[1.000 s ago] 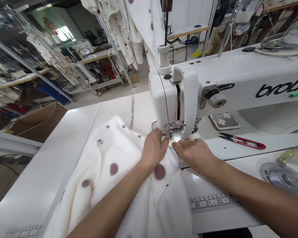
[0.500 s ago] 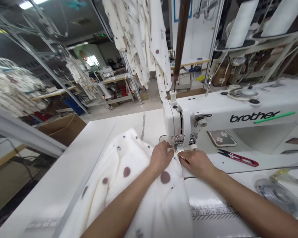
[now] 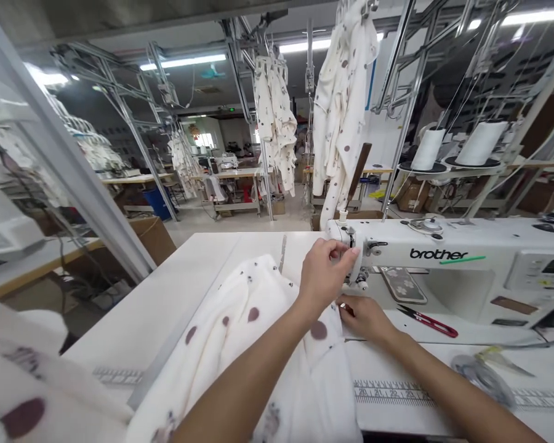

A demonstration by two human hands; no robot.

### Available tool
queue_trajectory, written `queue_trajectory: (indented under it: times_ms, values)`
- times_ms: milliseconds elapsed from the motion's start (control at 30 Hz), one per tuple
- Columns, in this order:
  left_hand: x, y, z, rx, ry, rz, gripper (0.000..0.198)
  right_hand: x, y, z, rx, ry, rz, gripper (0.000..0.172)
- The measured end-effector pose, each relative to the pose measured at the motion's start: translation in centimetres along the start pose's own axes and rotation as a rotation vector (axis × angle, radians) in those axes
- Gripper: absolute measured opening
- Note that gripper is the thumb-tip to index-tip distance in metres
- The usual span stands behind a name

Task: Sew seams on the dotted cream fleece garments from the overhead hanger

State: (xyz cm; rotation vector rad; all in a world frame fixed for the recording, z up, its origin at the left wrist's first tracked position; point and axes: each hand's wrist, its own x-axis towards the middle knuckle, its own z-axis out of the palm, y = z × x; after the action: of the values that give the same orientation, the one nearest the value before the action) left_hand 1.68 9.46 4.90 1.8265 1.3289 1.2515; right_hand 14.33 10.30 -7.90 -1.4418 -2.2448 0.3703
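A white plush cloth [image 3: 272,338] with brown spots and small paw-like prints lies on the table, its right edge under the head of a white brother sewing machine [image 3: 392,246]. My left hand [image 3: 322,274] is raised above the cloth at the machine's head. Its thumb and fingers come together in front of the head; whatever is between them is too small to make out. Low beside the needle area, my right hand [image 3: 367,318] has its fingers closed at the cloth's edge. The needle and presser foot are hidden behind my left hand.
Red-handled thread snips [image 3: 431,323] lie on the machine bed, near a patterned pad [image 3: 404,284]. A clear round object [image 3: 482,378] sits by the table's printed ruler [image 3: 397,394]. More spotted cloth [image 3: 32,375] is at lower left. Thread cones [image 3: 480,144] and hanging garments stand behind.
My left hand has left the cloth near the needle and risen to the machine's head. My right hand stays at the cloth's edge. The view has tilted up.
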Motion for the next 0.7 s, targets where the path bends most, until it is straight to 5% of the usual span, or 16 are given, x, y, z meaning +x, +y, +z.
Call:
queue_trajectory:
  times_ms: [200, 367, 567, 700]
  values:
    - [-2.0, -1.4, -3.4, -0.572, -0.269, -0.229, 0.022, -2.0, -2.1, -0.8, 0.179, 0.075, 0.079, 0.022]
    - [-5.5, -3.6, -6.3, -0.912, -0.475, -0.497, 0.033, -1.8, -5.7, -1.4, 0.988, 0.120, 0.251, 0.025]
    - [-5.9, -4.4, -5.4, -0.617, -0.579, -0.509, 0.031, -0.7, -7.1, -2.0, 1.898, 0.051, 0.134, 0.032]
    - [-5.7, -5.1, -4.1, -0.464, -0.501, -0.492, 0.027, -0.5, -6.9, -1.3, 2.118, 0.176, 0.251, 0.030]
